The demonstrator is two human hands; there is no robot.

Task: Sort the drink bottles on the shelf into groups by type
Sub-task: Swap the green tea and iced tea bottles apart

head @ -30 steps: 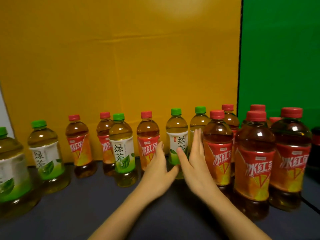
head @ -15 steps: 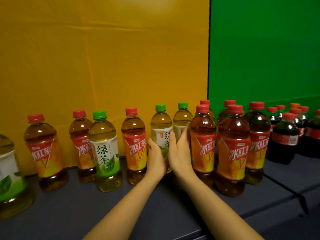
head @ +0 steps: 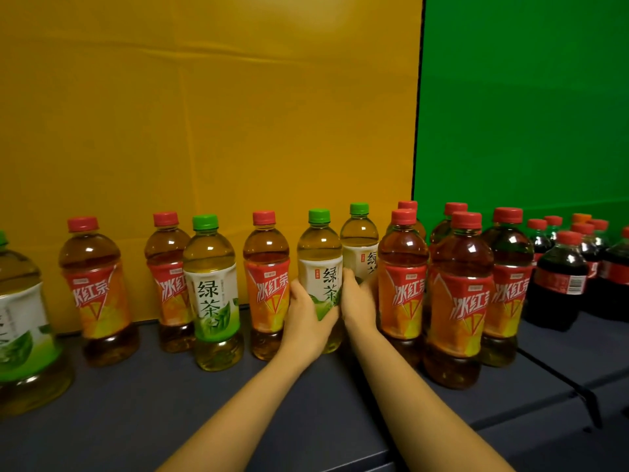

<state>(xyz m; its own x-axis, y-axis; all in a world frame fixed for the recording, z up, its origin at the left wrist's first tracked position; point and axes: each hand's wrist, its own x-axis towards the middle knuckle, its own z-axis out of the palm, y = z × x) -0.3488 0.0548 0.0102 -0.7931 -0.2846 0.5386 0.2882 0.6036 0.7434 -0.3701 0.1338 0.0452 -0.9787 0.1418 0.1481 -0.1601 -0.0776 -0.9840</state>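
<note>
Head view: my left hand [head: 308,313] is wrapped round the lower label of a green-cap green tea bottle [head: 320,267], thumb across the front, grasping it from its 9 o'clock side. My right hand [head: 357,301] presses the same bottle from 3 o'clock, fingers reaching back btwn it and a 2nd green tea bottle [head: 359,245] at its 1 o'clock; can't tell if the right hand is closed on anything. The held bottle stands upright on the dark shelf [head: 170,420].

Tight either side: a red-cap iced tea bottle [head: 266,277] just beside my left hand at 9 o'clock, the red-cap iced tea cluster [head: 456,294] touching-close to my right at 3 o'clock. Further at 9 o'clock, mixed green tea and iced tea bottles along the yellow backdrop [head: 204,114]. Dark cola bottles [head: 561,277] at far 3 o'clock, under the green backdrop [head: 527,97]. Open shelf room lies at 6 o'clock, toward me, by my forearms.
</note>
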